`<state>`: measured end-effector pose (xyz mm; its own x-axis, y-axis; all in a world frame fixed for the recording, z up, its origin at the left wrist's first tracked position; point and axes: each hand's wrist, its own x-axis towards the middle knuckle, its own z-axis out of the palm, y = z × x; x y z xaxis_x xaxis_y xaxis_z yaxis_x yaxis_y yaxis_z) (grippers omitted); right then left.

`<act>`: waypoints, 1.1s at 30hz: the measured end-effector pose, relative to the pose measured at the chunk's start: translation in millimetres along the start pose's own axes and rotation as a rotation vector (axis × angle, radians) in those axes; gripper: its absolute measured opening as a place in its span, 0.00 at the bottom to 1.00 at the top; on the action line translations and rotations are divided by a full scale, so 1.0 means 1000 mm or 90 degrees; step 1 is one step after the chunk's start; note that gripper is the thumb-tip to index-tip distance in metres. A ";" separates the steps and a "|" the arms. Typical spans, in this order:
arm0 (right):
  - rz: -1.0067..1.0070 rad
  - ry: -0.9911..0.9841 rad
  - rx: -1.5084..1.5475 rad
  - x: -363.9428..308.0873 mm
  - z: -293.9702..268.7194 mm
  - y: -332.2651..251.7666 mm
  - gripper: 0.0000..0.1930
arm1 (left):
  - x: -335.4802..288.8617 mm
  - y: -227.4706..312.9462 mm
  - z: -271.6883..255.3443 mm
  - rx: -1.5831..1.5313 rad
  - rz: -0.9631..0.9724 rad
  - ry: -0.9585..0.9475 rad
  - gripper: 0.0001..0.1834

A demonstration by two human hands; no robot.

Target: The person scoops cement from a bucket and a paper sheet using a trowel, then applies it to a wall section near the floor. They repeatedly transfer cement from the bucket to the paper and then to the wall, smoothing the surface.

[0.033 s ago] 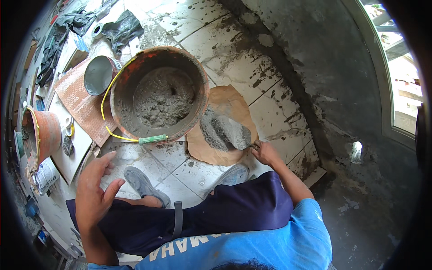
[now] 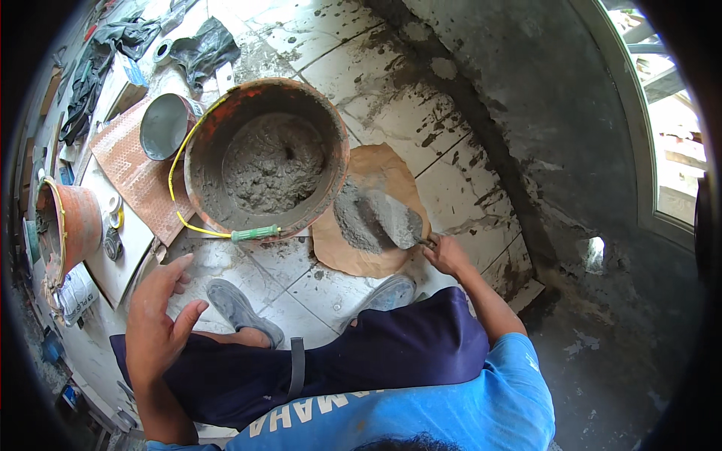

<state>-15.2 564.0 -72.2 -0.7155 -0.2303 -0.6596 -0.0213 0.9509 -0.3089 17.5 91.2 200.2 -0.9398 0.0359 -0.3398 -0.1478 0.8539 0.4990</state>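
My right hand (image 2: 449, 255) is closed around the handle of a trowel (image 2: 400, 219). The blade, dusted with grey powder, lies at a heap of grey cement (image 2: 353, 214) on a torn sheet of brown paper (image 2: 380, 161). Beside the paper stands a large orange bucket (image 2: 207, 177), partly filled with thick wet mortar (image 2: 274, 169). Its yellow handle with a green grip (image 2: 256, 233) hangs down on the near side. At the left, my left hand (image 2: 159, 319) is raised over the floor, thumb apart and fingers loosely bent, holding nothing.
A grey-lined can (image 2: 165, 126) sits on bubble wrap (image 2: 128, 150) left of the bucket. Farther left stands a smaller orange bucket (image 2: 81, 225). Black plastic (image 2: 207, 52) lies at the back. A grey wall (image 2: 571, 135) with a window rises on the right, above mortar-splashed tiles (image 2: 436, 113).
The trowel and my right hand have shifted very slightly to the right and toward me. My left hand and the buckets have stayed where they were.
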 end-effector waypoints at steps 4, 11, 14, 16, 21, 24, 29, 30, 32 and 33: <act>0.027 0.059 0.018 0.005 -0.074 -0.012 0.18 | -0.004 0.002 0.000 -0.007 -0.011 0.008 0.30; -0.031 0.192 -0.075 0.038 -0.182 -0.060 0.15 | -0.015 0.005 0.000 0.017 -0.058 0.020 0.32; -0.067 0.063 0.080 0.045 -0.211 -0.098 0.13 | -0.024 0.004 -0.001 0.012 -0.101 0.032 0.32; -0.078 -0.027 0.207 0.062 -0.219 -0.099 0.13 | -0.029 0.004 0.000 -0.006 -0.127 0.041 0.32; -0.156 -0.115 0.406 0.173 -0.221 -0.013 0.11 | -0.028 0.005 0.009 -0.047 -0.154 0.035 0.32; -0.037 0.071 0.370 0.172 -0.260 0.014 0.11 | -0.035 0.007 0.006 -0.038 -0.170 0.054 0.31; 0.029 0.115 0.131 0.087 -0.249 -0.012 0.14 | -0.036 0.010 0.003 -0.042 -0.182 0.047 0.31; -0.016 0.151 -0.001 0.094 -0.231 0.003 0.15 | -0.033 0.008 0.003 -0.064 -0.175 0.042 0.32; -0.059 0.184 -0.128 0.106 -0.203 0.012 0.16 | -0.033 0.007 0.005 -0.030 -0.157 0.043 0.32; -0.014 0.174 -0.128 0.114 -0.193 0.005 0.17 | -0.032 0.007 0.006 0.000 -0.145 0.045 0.32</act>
<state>-231.3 582.6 -16.9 -0.8733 -0.2133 -0.4379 -0.1567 0.9743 -0.1621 48.8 99.3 209.8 -0.9013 -0.1941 -0.3873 -0.3585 0.8361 0.4152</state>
